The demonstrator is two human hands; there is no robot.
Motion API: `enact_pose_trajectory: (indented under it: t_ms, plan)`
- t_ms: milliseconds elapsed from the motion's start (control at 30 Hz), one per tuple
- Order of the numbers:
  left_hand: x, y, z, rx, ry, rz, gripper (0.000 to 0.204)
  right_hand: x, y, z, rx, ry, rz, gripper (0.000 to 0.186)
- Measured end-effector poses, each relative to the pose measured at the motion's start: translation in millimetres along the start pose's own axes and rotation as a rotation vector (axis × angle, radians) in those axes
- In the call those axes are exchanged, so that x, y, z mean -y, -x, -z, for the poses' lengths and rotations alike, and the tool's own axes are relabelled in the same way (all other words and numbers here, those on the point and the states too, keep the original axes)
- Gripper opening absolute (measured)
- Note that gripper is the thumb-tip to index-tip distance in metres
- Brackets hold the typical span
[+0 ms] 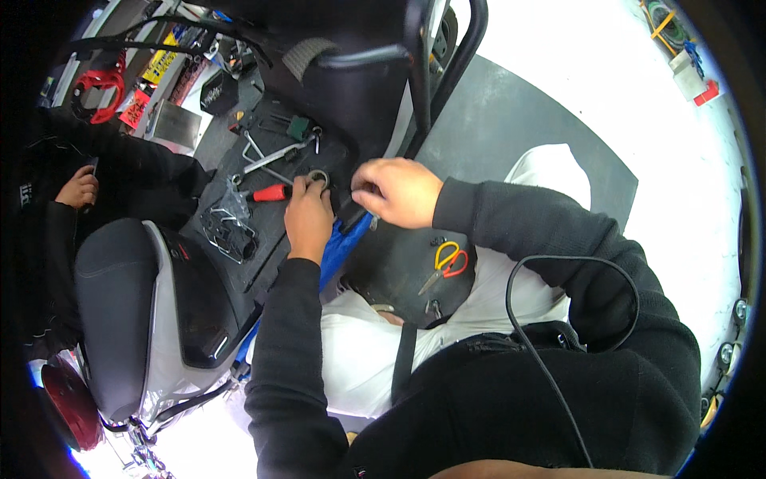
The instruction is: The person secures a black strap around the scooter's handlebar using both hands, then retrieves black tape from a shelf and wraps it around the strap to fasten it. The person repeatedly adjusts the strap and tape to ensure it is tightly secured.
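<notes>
My left hand [309, 219] reaches over the dark footboard of a scooter. Its fingers are closed at a grey ring [319, 176] that looks like a small roll of tape. Beside it, my right hand [396, 191] is closed with the fingers curled inward; what it holds, if anything, is hidden. Just left of my left hand lies a tool with a red handle [271, 193]. Scissors [445, 265] with one yellow and one red handle loop lie on a black surface between my legs.
Metal tools [275, 157] and a clear plastic bag [231, 203] lie on the footboard. A black scooter seat [117, 311] stands at the left. Another person's hand [78, 188] is at the far left, near a red clamp-like object [102, 89]. A black cable [515, 319] hangs across my front.
</notes>
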State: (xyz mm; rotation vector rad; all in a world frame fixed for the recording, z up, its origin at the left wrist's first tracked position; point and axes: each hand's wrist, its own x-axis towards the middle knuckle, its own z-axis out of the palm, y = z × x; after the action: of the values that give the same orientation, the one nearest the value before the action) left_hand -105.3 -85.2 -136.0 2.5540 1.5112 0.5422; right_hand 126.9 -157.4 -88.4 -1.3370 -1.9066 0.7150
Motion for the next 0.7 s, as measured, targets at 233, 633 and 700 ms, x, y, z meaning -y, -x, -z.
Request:
enact_pose_trajectory:
  t_ms: [233, 633, 700]
  plan:
    - [-3, -3, 10, 0.035, 0.116, 0.074, 0.037, 2, 7, 11, 0.094, -0.005, 0.006, 0.026]
    - [-60, -5, 58, 0.039, 1.125, 0.503, 0.029, 16, 4, 23, -0.051, -0.283, 0.05, 0.034]
    - [-78, -1, 74, 0.023, 1.4, 0.502, 0.028, 20, 2, 24, -0.105, -0.382, 0.063, 0.037]
